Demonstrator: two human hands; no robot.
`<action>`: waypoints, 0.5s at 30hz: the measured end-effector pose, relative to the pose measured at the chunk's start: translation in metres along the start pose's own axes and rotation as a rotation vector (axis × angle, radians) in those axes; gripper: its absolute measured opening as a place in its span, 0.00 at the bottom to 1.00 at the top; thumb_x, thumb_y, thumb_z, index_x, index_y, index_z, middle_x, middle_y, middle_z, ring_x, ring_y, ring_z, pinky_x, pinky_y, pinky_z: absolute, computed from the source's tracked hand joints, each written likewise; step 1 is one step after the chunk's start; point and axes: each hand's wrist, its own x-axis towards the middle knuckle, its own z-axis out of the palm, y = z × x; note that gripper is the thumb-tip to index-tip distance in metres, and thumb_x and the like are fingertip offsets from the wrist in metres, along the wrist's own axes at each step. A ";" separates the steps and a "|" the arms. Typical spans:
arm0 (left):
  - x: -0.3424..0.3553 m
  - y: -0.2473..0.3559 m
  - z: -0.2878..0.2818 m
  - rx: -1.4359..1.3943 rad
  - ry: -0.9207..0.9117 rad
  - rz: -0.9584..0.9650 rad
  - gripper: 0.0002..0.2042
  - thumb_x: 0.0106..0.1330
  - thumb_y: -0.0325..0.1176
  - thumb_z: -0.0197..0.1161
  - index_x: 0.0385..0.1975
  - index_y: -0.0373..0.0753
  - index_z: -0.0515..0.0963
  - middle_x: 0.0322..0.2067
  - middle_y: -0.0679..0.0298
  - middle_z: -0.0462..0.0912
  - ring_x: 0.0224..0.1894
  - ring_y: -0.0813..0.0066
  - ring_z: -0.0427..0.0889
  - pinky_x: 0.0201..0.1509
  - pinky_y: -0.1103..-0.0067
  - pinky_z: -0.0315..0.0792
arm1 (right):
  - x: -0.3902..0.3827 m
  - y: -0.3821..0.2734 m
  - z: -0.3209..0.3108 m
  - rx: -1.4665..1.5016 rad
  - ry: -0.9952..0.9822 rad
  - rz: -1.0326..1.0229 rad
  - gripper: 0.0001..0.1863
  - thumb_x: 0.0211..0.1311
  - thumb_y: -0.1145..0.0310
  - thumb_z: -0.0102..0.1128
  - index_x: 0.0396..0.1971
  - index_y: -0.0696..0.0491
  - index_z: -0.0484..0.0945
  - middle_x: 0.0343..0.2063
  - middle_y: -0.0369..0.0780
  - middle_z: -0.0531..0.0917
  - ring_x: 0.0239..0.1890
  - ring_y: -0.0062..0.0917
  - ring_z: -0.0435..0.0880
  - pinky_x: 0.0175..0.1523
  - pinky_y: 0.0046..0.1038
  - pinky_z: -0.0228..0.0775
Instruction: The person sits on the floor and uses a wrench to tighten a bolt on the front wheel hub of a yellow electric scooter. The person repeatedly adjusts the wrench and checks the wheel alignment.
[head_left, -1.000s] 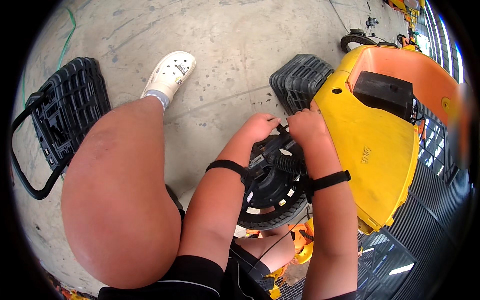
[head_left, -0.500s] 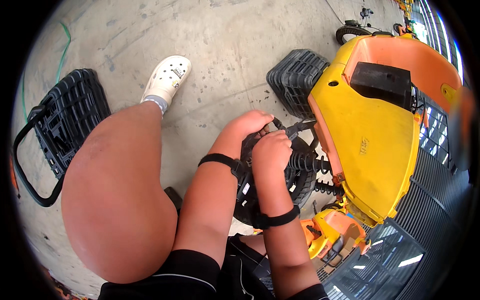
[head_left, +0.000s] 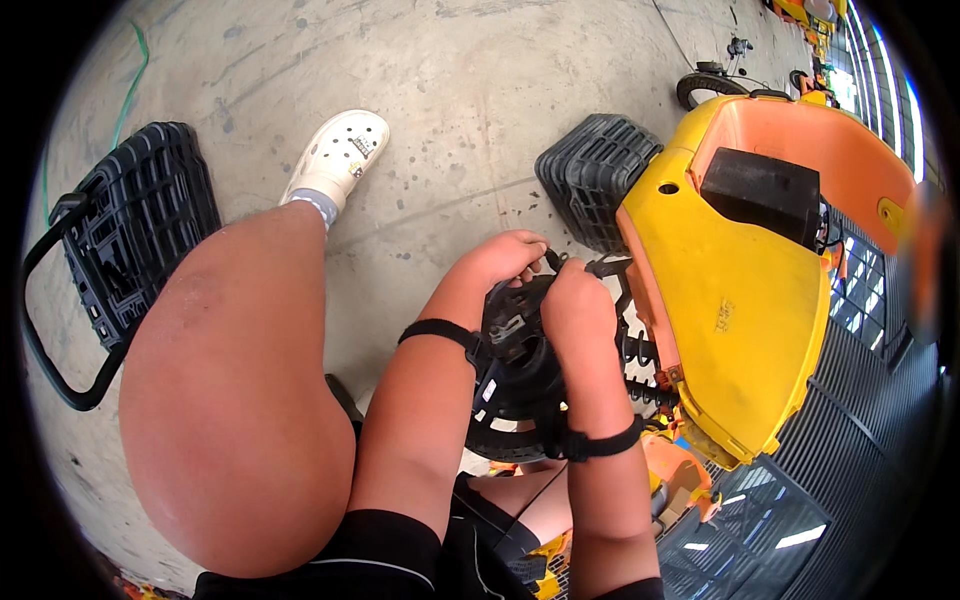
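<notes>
Cable (head_left: 554,261), dark and mostly hidden, sits between the hands at about 1 o'clock from the middle of the black wheel (head_left: 525,378). The left hand (head_left: 508,258) appears to pinch it with the fingertips; the right hand (head_left: 580,305) curls at 5 o'clock from it, fingertips hidden, so I cannot tell whether that grip is closed on anything. The cable looks light and bendable, best held near its end and not tugged sharply; the wheel looks heavy and stiff. A yellow body panel (head_left: 740,320) lies at 3 o'clock of the right hand.
</notes>
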 end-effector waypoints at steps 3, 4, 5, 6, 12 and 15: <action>0.002 -0.002 0.006 0.026 0.019 -0.030 0.19 0.76 0.40 0.52 0.61 0.40 0.74 0.37 0.66 0.78 0.33 0.77 0.76 0.34 0.79 0.74 | -0.002 0.005 -0.013 -0.042 0.013 0.026 0.11 0.64 0.72 0.51 0.42 0.61 0.73 0.34 0.55 0.85 0.42 0.51 0.86 0.47 0.46 0.78; 0.000 -0.007 -0.001 0.032 0.029 -0.026 0.19 0.76 0.40 0.52 0.61 0.40 0.74 0.37 0.66 0.78 0.33 0.77 0.76 0.34 0.79 0.74 | 0.002 0.005 -0.026 -0.086 -0.077 0.011 0.12 0.66 0.70 0.50 0.45 0.58 0.74 0.39 0.54 0.86 0.44 0.46 0.87 0.50 0.41 0.79; 0.000 -0.006 -0.004 0.039 0.031 -0.012 0.19 0.76 0.40 0.52 0.61 0.40 0.74 0.37 0.66 0.78 0.33 0.77 0.76 0.34 0.78 0.74 | 0.011 0.019 -0.027 -0.141 -0.043 -0.075 0.09 0.65 0.70 0.51 0.40 0.57 0.77 0.39 0.53 0.86 0.46 0.44 0.87 0.48 0.40 0.80; 0.002 -0.005 -0.001 0.044 0.018 0.001 0.19 0.76 0.40 0.52 0.61 0.40 0.74 0.37 0.65 0.78 0.33 0.77 0.76 0.33 0.78 0.74 | 0.019 0.032 -0.032 -0.172 -0.031 -0.091 0.09 0.64 0.71 0.52 0.37 0.57 0.80 0.38 0.51 0.87 0.47 0.44 0.87 0.53 0.40 0.77; 0.008 -0.003 0.003 0.143 0.043 0.003 0.20 0.75 0.42 0.50 0.61 0.41 0.75 0.39 0.64 0.79 0.34 0.75 0.77 0.36 0.77 0.75 | 0.050 0.067 -0.028 -0.056 0.057 -0.390 0.14 0.62 0.67 0.53 0.34 0.51 0.89 0.36 0.45 0.88 0.50 0.39 0.85 0.78 0.34 0.38; 0.007 -0.001 0.004 0.199 0.084 0.057 0.19 0.75 0.42 0.51 0.59 0.40 0.77 0.36 0.63 0.82 0.32 0.73 0.78 0.37 0.73 0.74 | 0.061 0.060 -0.033 -0.128 -0.140 -0.361 0.16 0.62 0.64 0.51 0.36 0.50 0.90 0.36 0.46 0.88 0.53 0.38 0.84 0.80 0.35 0.24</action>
